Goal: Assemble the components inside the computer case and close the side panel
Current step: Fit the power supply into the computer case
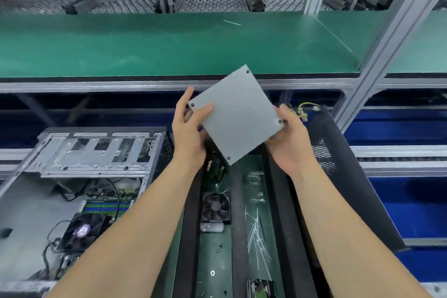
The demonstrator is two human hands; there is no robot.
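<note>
A grey power supply box (238, 113) is held in the middle of the frame, clear of the bench and turned so that one corner points up and its flat face is shown to the camera. It is gripped at its left corner by the left hand (188, 133), with the thumb laid on the face and the fingers behind, and at its right corner by the right hand (290, 138), curled round the edge. A two-handed hold of this kind is probably used so that the box can be turned to the right side before it is fitted. A bundle of yellow and black wires (303, 110) is seen just past the right hand. The open computer case (29, 201) lies at the lower left, with a drive cage (96, 152) along its top and a cooling fan (83, 227) over the board. Bare floor is left in its left part. A loose fan (216, 205) and white cable ties (257, 234) lie in the tray below the hands. A black side panel (338, 176) is propped at the right, not yet fitted. A green shelf (169, 43) stretches across the upper frame, its front edge close above the box, so room for lifting is judged to be limited.
</note>
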